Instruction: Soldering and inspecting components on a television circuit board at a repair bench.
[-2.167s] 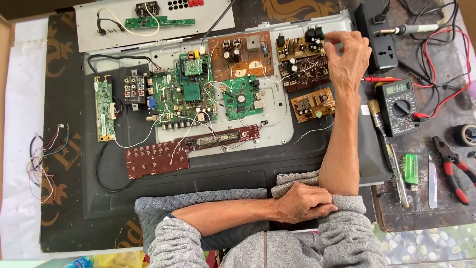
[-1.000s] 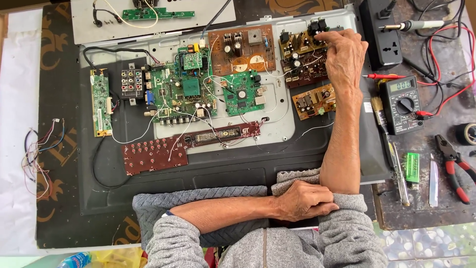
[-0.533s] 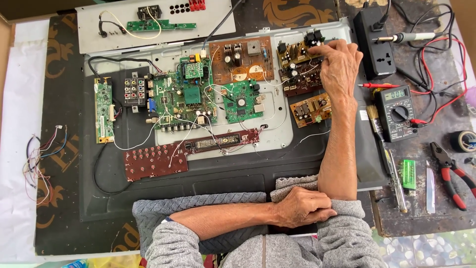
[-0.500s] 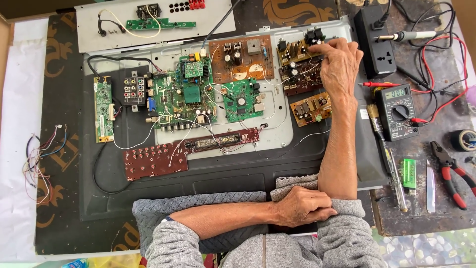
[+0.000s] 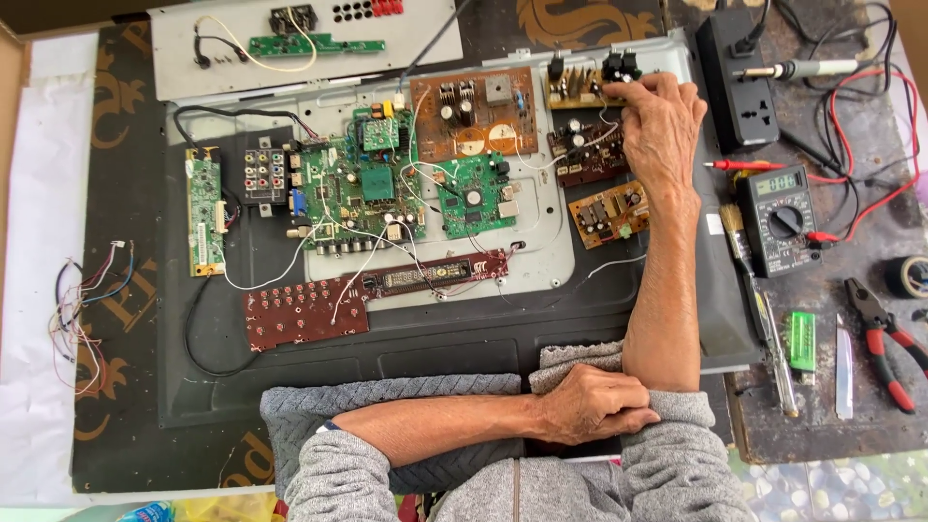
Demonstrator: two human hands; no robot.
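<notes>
My right hand [image 5: 662,121] reaches up to the top right of an opened flat-screen back panel [image 5: 435,338]. Its fingertips pinch a black component [image 5: 619,68] on a small tan circuit board [image 5: 580,87]. Below the hand lie a dark brown board [image 5: 585,155] and an orange-brown board [image 5: 607,213]. My left hand [image 5: 592,406] rests with curled fingers on my right grey sleeve [image 5: 677,416] at the elbow, holding nothing. A green main board [image 5: 362,188] and a brown power board [image 5: 474,111] sit left of my right hand.
A multimeter [image 5: 781,217] with red probe leads, a black power strip [image 5: 739,77] and a soldering iron [image 5: 793,70] lie to the right. Red-handled pliers [image 5: 884,338], a brush [image 5: 749,261] and black tape [image 5: 909,275] are nearby. A long red button board [image 5: 309,309] lies lower left.
My right hand has stayed at the top right boards, its fingers shifting slightly onto the black component. The left hand has not moved. The view has shifted a little.
</notes>
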